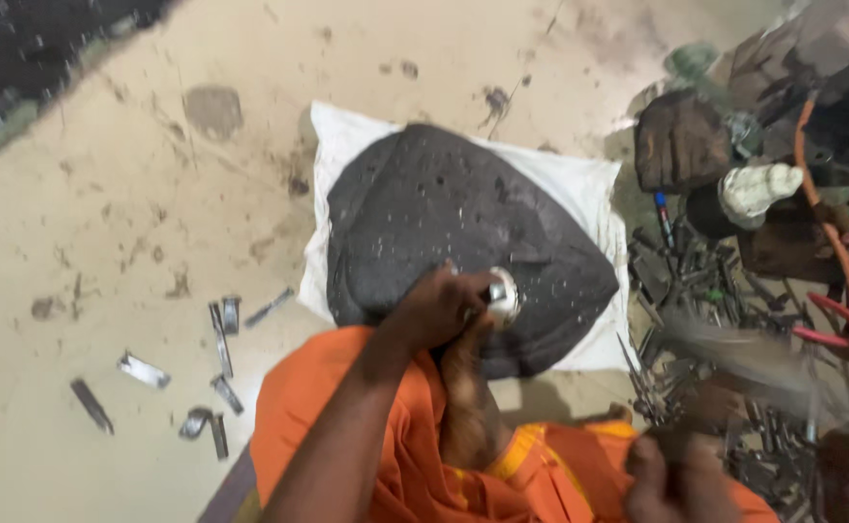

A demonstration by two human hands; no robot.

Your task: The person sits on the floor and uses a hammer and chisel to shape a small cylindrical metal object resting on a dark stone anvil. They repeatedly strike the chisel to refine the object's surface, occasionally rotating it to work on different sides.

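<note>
A large dark grey stone (444,203) lies on a white cloth (579,184) on the sandy floor. My left hand (439,308) is closed around a metal chisel (502,295), whose shiny round head shows beside my fingers; the tip rests on the stone's near side. My foot (468,407) rests against the stone just below that hand, above my orange garment (395,455). My right hand (667,475), at the bottom right, is blurred and closed in a fist on a handle. A grey blurred streak above it looks like a hammer (744,353) in motion.
Several loose metal chisels (221,339) are scattered on the floor to the left. A dense pile of metal tools (696,281) lies right of the stone, with a dark wooden block (681,140), a white object (758,189) and an orange hose (831,232) behind it.
</note>
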